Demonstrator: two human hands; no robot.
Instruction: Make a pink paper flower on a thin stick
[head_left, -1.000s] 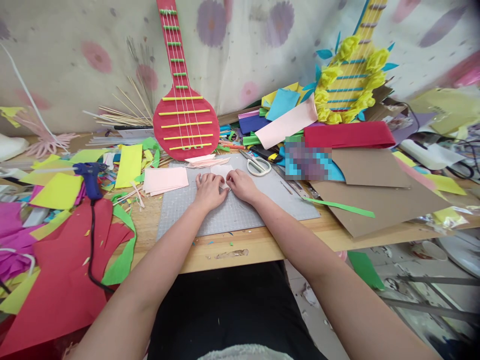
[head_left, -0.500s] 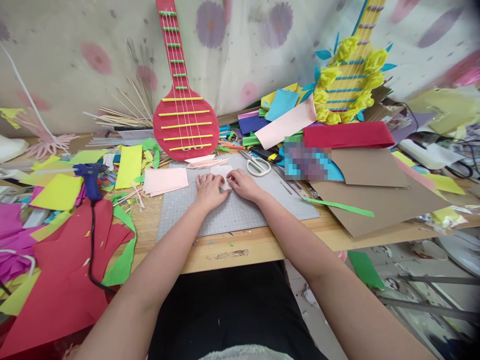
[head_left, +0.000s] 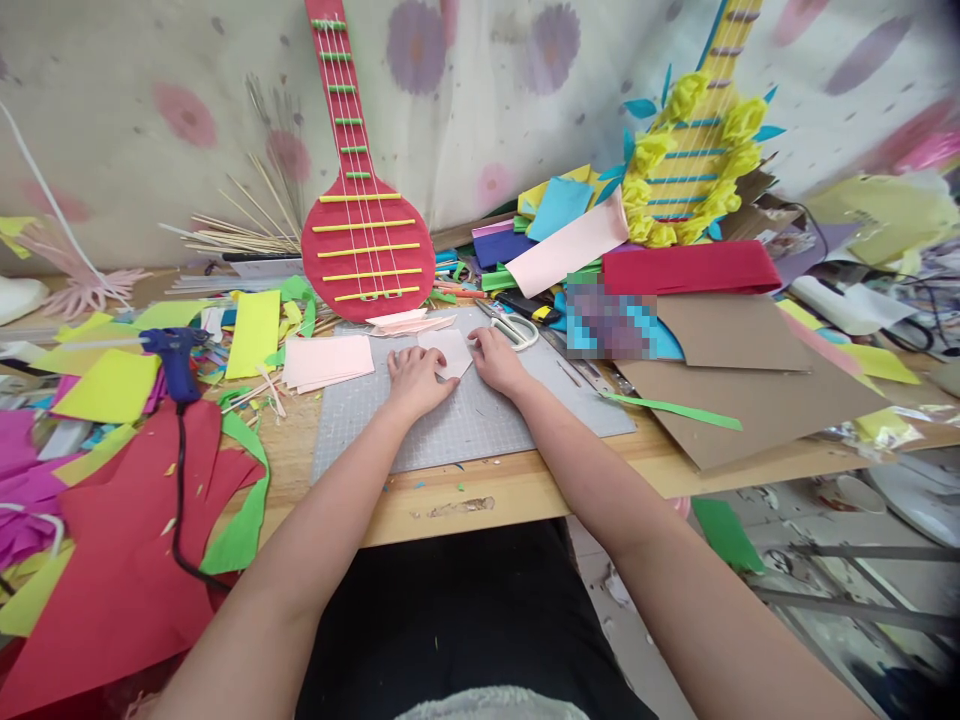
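A small piece of pale pink paper lies on the grey cutting mat. My left hand rests over its left side, with the thumb and forefinger closed on the lower left edge. At the paper's right edge, my right hand has its fingers curled in against the corner; part of its grip is hidden. White-handled scissors lie just beyond my right hand. To the left is a stack of pale pink paper rectangles, and folded pink pieces sit behind the mat's near work area.
A red paper lute-like model leans against the back curtain, and a yellow one with paper flowers stands right. A blue glue gun sits left over red paper. Brown cardboard covers the table's right side.
My right hand has moved slightly right, from the middle of the small paper to its right edge. More of the paper now shows between my hands. My left hand has barely moved.
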